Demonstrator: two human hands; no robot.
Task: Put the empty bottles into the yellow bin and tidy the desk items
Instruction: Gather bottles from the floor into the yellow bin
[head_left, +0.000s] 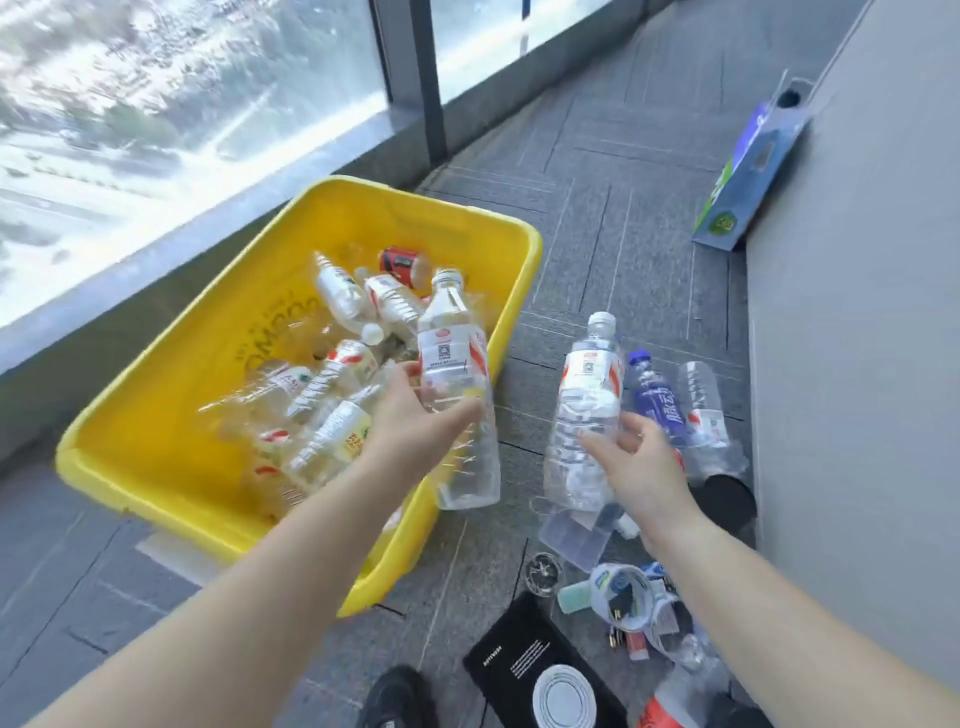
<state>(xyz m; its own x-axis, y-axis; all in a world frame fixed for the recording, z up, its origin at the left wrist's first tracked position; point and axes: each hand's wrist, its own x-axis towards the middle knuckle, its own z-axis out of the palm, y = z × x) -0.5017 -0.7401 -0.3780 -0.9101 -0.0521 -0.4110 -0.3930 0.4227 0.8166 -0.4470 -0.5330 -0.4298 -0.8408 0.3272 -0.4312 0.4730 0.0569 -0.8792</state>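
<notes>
Two clear bottles in hand, one per side. Left hand (415, 415) closed around the middle of a capless bottle (457, 384), held neck-up over the near right corner of the yellow bin (156, 457), its base hanging just past the rim. Right hand (639, 467) partly curled, fingers (597, 444) against the lower body of a white-capped bottle (584, 410) out over the floor (597, 208); thumb side hidden, so firmness of that grip not confirmed. Judged step: drop the left bottle, then bring the right one across. Recommended: carry the left bottle further inward over the pile before letting go, since its base sits at the rim and could tip out; lower rather than toss, as loose empties bounce. Bin already about half covered with clear bottles and one red can (400, 262). Still outstanding on the floor beside the right hand: a blue-labelled bottle (652, 400) and another clear bottle (704, 410) near the wall (857, 312). Small clutter nearer the feet, including a black notebook (524, 665) and a clear plastic box (574, 538), yet to be tidied.
</notes>
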